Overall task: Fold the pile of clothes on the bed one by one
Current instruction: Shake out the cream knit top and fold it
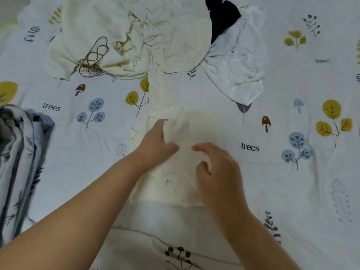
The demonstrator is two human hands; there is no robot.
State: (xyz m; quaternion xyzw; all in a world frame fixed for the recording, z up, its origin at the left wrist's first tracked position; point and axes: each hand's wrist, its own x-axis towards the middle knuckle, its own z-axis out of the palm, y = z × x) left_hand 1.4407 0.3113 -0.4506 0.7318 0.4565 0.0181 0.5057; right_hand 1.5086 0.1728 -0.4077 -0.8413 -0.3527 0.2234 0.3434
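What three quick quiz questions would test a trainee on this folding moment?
1. True or false: both hands are on the cream garment.
2. Which lies nearest the dark cloth? A) the dotted white garment B) the blue folded stack C) the brown cord
3. Fill in: the brown cord lies on the ____ pile.

Key
1. True: the left hand grips a bunched part, and the right hand has its fingers curled over the fabric.
2. A
3. cream
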